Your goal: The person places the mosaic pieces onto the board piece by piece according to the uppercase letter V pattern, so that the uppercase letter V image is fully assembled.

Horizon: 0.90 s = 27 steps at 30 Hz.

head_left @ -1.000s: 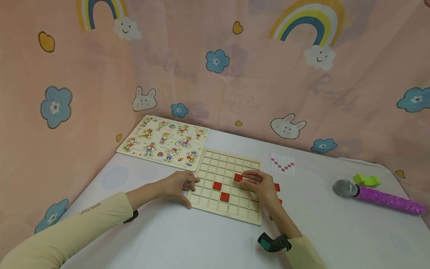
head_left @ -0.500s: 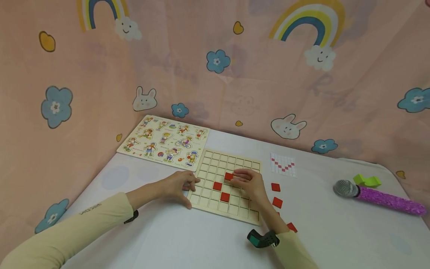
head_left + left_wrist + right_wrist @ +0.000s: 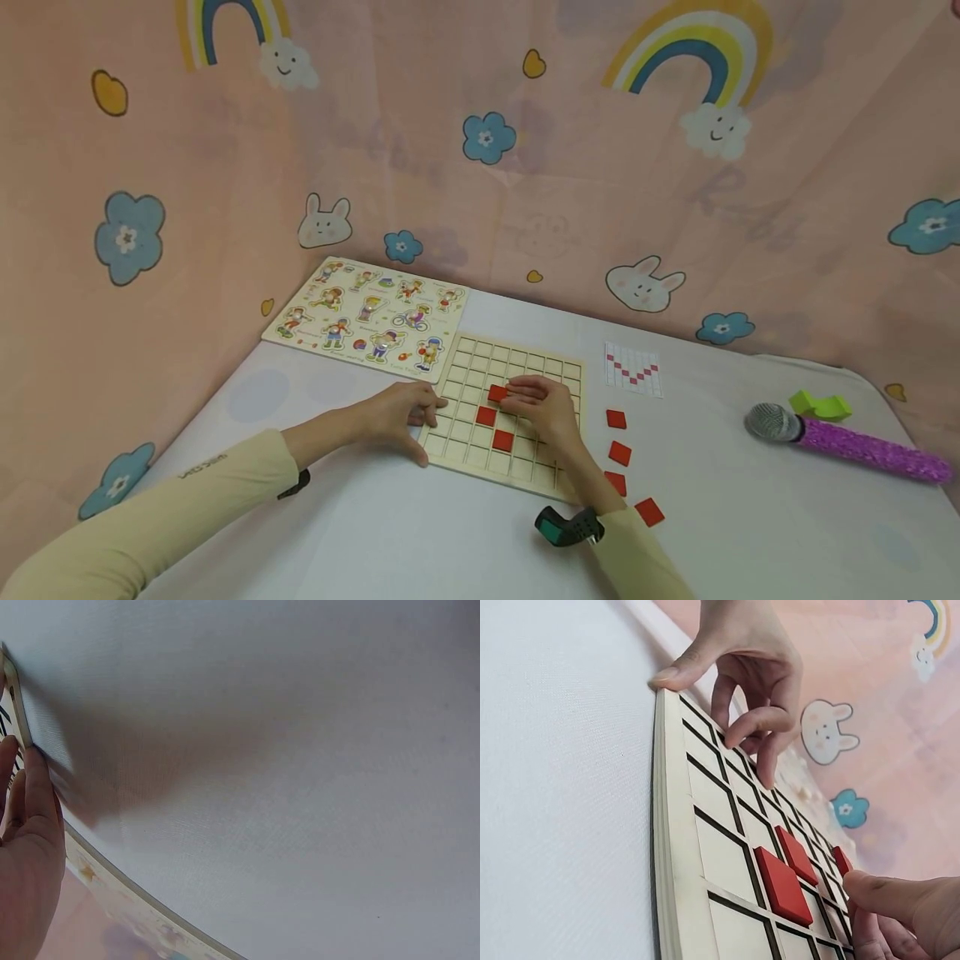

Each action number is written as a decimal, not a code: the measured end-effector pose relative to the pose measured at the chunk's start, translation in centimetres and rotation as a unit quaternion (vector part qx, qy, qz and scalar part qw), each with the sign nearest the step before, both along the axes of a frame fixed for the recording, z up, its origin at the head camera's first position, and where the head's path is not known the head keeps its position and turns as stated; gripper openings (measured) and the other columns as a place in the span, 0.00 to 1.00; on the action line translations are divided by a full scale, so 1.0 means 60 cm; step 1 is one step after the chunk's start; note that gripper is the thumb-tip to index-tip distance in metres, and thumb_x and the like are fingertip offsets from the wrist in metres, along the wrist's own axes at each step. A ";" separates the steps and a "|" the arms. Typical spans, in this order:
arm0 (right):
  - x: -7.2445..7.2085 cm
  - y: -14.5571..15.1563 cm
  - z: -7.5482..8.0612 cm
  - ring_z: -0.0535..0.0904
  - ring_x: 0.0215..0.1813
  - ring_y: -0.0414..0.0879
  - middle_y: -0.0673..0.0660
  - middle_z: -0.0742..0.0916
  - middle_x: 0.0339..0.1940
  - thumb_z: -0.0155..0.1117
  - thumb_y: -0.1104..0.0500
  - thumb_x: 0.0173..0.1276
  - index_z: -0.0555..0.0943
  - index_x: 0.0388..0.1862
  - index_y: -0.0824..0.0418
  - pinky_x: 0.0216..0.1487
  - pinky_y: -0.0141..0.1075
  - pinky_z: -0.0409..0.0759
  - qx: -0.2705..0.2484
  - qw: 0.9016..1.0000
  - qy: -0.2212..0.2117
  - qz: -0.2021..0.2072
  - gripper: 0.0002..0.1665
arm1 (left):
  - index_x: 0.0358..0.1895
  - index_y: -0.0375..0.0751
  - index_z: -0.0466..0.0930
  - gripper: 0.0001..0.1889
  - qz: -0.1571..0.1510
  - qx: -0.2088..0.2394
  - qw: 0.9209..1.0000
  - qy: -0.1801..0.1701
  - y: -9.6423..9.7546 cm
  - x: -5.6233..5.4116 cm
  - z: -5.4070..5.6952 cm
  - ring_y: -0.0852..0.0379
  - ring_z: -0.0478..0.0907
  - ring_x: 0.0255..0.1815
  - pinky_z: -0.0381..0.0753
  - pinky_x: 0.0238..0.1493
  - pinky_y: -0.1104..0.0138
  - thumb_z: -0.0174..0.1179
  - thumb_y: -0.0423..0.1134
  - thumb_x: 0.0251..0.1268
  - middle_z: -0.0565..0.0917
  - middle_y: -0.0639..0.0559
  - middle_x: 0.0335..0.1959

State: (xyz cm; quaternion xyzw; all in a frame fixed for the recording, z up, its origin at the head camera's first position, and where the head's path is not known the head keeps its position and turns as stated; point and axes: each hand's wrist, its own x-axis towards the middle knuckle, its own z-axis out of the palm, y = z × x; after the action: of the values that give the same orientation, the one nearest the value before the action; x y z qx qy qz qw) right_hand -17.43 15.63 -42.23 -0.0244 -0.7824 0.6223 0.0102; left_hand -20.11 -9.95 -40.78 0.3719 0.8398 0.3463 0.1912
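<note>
A wooden grid board [image 3: 517, 479] lies flat on the white table. Two red square tiles sit in its cells, the left one [image 3: 486, 416] and, nearer the front, another [image 3: 502, 441]. My right hand [image 3: 546, 414] is over the board and pinches a third red tile [image 3: 497, 393] between thumb and fingers, just behind the left tile. In the right wrist view that held tile [image 3: 842, 861] shows its edge beside my thumb. My left hand [image 3: 393, 417] holds the board's left side, thumb at the front corner and bent fingers along the edge.
Several loose red tiles [image 3: 619, 452] lie right of the board. Behind them is a pattern card [image 3: 633, 369] with a red V. A picture puzzle board [image 3: 360, 317] adjoins the grid at back left. At right lie a purple microphone [image 3: 862, 448] and a green piece [image 3: 820, 405].
My right hand has slid left across the board with the pinched tile, bringing it behind the left tile. More loose tiles now show at right. My left hand has stayed put.
</note>
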 end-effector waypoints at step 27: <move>-0.014 -0.034 -0.003 0.86 0.38 0.54 0.65 0.87 0.38 0.73 0.73 0.51 0.82 0.43 0.71 0.42 0.38 0.87 0.085 0.996 0.033 -0.003 0.18 | 0.30 0.39 0.76 0.21 0.010 -0.002 1.000 -0.017 -0.001 -0.001 0.000 0.42 0.71 0.64 0.79 0.54 0.76 0.80 0.37 0.34 0.76 0.40 0.58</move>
State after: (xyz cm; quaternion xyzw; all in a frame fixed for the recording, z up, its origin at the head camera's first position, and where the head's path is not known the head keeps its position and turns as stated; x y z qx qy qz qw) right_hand -18.25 13.61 -42.43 -0.0060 -0.8315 0.5541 0.0398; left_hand -20.19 -9.99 -40.77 0.3570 0.8409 0.3526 0.2028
